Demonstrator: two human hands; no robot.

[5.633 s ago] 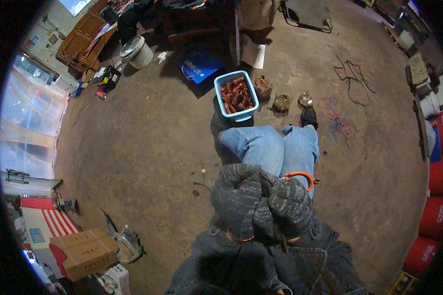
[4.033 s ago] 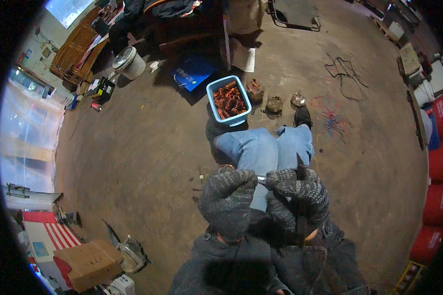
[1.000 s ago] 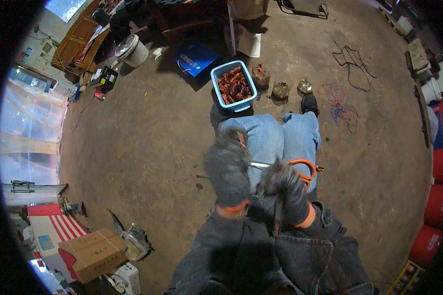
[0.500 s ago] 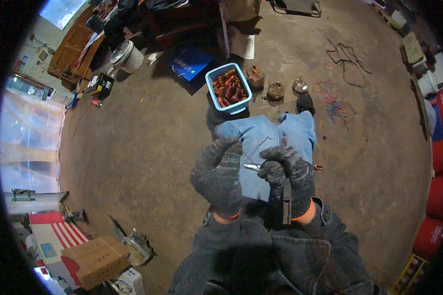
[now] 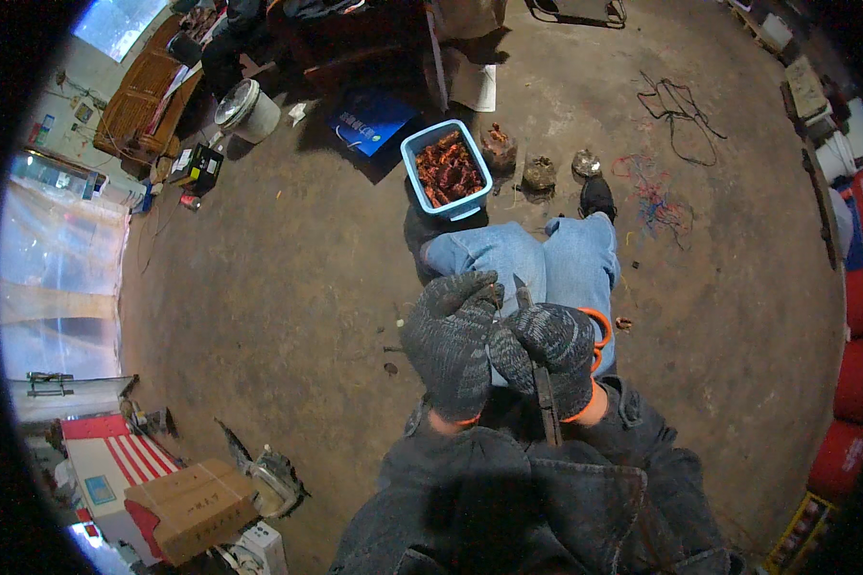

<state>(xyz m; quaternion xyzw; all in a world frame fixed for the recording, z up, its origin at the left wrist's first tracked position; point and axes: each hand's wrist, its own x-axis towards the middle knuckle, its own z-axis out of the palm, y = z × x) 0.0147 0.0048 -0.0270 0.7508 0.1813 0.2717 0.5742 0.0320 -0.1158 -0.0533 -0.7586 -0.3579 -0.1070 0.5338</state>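
Observation:
My left hand [image 5: 448, 340], in a dark grey knitted glove, is closed in a pinch near my lap. What its fingertips hold is too small to make out. My right hand [image 5: 553, 350], gloved alike, is closed beside it, the two nearly touching. Wrapped in the right hand is a long narrow knife [image 5: 547, 407], its pointed tip showing past the fingers and its other end near the wrist. Orange-handled scissors [image 5: 600, 331] stick out on the right side of the same hand, their blades hidden. Beneath both hands are my jeans-clad legs [image 5: 582, 259].
A light blue tub [image 5: 470, 207] of reddish-brown scraps stands ahead, with several scrap-filled bags [image 5: 539, 174] to its right. Past it lies a blue bag [image 5: 369, 125]. Tangled wires [image 5: 657, 196] are on the floor at right, red drums [image 5: 858, 383] line the right edge, and a cardboard box [image 5: 192, 508] sits lower left.
Both hands have come closer together, the left shifting right. My right hand has turned: the scissors' blades are now hidden, their orange loops show, and a pointed tip has come up past the fingers.

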